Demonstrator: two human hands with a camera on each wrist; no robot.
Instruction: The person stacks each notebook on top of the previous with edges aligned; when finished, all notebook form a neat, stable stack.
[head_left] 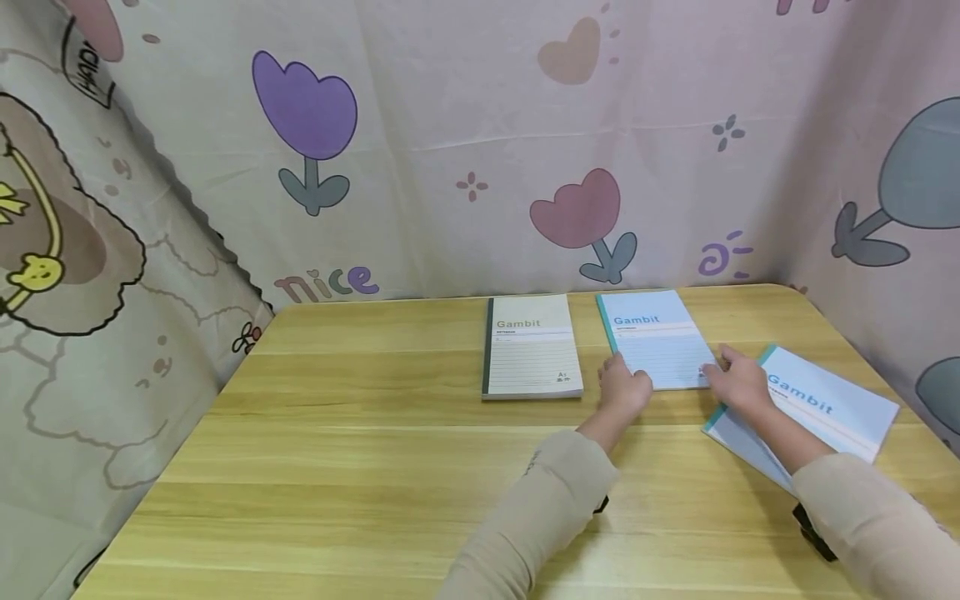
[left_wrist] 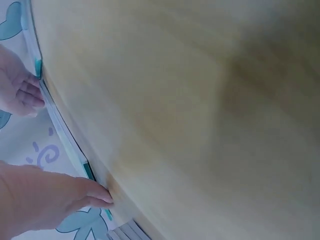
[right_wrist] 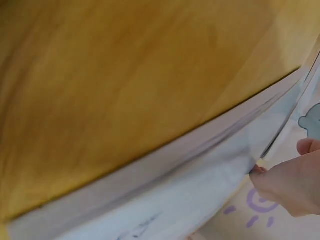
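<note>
The blue book [head_left: 663, 333] lies far on the bench [head_left: 337, 467]. The left hand [head_left: 625, 390] touches its left edge, the right hand [head_left: 738, 383] its near right corner, each grip loose. Left sits a grey book [head_left: 531, 354]; right, an arm [head_left: 797, 440] covers part of a slanted book [head_left: 832, 400].

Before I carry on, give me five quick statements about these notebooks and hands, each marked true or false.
1. The left notebook has a dark spine. True.
2. The left hand is at the left side of the middle notebook. True.
3. The middle notebook lies open. False: it is closed.
4. The right hand is on the left notebook. False: it is at the middle notebook's right side.
5. The right forearm crosses over the right notebook. True.
</note>
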